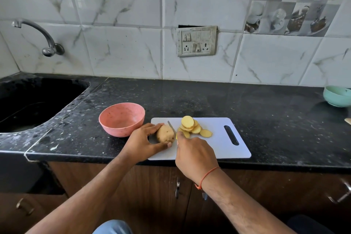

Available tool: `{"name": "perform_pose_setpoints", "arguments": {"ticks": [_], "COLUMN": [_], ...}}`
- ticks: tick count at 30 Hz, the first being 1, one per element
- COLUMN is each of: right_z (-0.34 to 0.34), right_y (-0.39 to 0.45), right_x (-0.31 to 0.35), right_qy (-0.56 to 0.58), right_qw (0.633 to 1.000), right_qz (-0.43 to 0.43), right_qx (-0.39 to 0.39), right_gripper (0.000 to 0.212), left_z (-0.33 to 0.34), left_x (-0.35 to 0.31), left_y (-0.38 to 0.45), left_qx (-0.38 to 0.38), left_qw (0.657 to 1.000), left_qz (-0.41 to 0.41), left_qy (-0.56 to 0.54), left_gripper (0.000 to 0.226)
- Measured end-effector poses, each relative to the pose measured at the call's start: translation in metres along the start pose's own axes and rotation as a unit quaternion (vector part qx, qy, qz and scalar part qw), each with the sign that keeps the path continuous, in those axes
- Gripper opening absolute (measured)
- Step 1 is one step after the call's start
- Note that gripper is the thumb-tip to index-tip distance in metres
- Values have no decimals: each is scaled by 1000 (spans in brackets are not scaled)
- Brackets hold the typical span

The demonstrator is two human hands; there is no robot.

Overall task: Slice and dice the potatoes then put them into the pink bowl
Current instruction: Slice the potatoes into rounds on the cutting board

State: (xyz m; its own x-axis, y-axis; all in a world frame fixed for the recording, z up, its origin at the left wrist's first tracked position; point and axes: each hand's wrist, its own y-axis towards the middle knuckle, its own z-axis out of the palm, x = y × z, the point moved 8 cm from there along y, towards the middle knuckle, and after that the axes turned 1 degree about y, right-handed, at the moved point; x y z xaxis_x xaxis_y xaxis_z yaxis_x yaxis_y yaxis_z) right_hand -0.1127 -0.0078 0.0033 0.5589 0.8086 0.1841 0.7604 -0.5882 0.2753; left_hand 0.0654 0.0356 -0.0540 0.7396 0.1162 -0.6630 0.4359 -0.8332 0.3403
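text: I read none | labels, brands, numbers: none | switch plate point(196, 41): no legible marking that I can see

Bare forearms, an orange thread bracelet point(206, 176) on the right wrist, and seemingly light-blue trousers point(114, 227) below.

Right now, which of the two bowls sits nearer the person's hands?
The pink bowl, just left of the cutting board beside the left hand; the green bowl sits far right by the wall.

The black counter point(266, 119) carries a white board point(218, 148) under the fingers, a pink bowl point(121, 118) just left of them, and a green bowl point(337, 96) far right.
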Motion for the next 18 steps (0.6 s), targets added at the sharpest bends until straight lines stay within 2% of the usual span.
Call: {"name": "perform_pose_setpoints", "arguments": {"ticks": [4, 10, 15, 18], "right_z": [5, 6, 8, 8], "right_y": [19, -7, 15, 10], "right_x": [1, -4, -7, -5], "right_qy": [5, 0, 27, 37], "right_qw": [999, 1000, 999, 999], "right_qz": [24, -16, 11, 4], "right_qx": [32, 13, 21, 20], "right_gripper": [36, 51, 32, 28], "left_z": [-1, 2, 0, -1], "left_x": [0, 1, 1, 0], "left_y": [1, 2, 1, 0], "left_qx": [7, 5, 1, 1], "left_qw": [1000, 1000, 1000, 1000], "left_qz": [0, 2, 5, 2], "left_qy": [0, 4, -5, 5], "left_gripper": [84, 82, 92, 86]}}
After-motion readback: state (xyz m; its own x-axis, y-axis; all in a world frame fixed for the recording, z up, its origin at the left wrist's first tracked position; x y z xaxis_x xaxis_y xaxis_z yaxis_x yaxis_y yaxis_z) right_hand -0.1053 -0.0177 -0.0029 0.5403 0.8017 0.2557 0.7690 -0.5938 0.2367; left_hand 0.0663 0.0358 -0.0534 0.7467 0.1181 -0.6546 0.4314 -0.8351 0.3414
